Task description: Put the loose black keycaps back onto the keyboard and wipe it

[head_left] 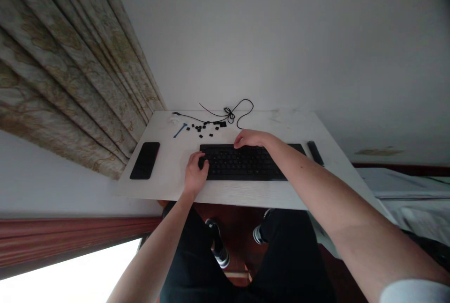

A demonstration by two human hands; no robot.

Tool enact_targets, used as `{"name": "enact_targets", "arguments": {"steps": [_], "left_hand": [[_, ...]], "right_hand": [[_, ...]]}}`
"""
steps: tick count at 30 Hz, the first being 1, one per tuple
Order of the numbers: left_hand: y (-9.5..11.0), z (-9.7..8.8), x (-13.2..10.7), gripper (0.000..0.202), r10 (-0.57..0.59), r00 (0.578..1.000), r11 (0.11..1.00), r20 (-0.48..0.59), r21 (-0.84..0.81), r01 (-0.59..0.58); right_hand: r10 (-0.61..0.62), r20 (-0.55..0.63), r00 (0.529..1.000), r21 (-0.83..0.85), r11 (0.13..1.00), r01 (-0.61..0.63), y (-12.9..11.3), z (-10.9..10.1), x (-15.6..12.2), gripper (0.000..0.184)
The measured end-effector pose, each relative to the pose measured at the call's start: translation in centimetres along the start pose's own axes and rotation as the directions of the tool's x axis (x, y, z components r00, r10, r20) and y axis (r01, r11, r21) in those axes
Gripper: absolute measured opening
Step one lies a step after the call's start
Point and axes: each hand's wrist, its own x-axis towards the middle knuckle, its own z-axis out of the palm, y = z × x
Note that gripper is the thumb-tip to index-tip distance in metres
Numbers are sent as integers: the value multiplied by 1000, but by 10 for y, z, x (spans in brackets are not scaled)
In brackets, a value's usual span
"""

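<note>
A black keyboard [242, 165] lies flat near the front of the white table. My left hand [197, 172] is at its left end, fingers curled over the edge and thumb resting by the leftmost keys. Along the keyboard's back edge, my right hand [250, 138] bends downward with its fingers drawn together at the top row of keys. Whatever may be between those fingertips is hidden. Several small black keycaps [199, 129] lie scattered behind the keyboard. Left of them is a thin blue tool [180, 130].
A black cable [230, 115], partly looped, runs along the back of the table [168, 167] by the wall. A dark phone [145, 160] rests at the left, and a black oblong object [315, 153] sits right of the keyboard. A curtain [105, 59] hangs at the left.
</note>
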Motion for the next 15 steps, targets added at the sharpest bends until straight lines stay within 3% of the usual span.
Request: {"name": "enact_targets", "arguments": {"steps": [8, 15], "left_hand": [[-3, 0, -1, 21, 28, 1000, 999, 5, 30, -28], [-4, 0, -1, 21, 34, 999, 999, 4, 13, -34]], "right_hand": [[64, -20, 998, 14, 998, -64, -8, 2, 0, 20], [46, -4, 999, 56, 997, -45, -4, 2, -2, 20]]}}
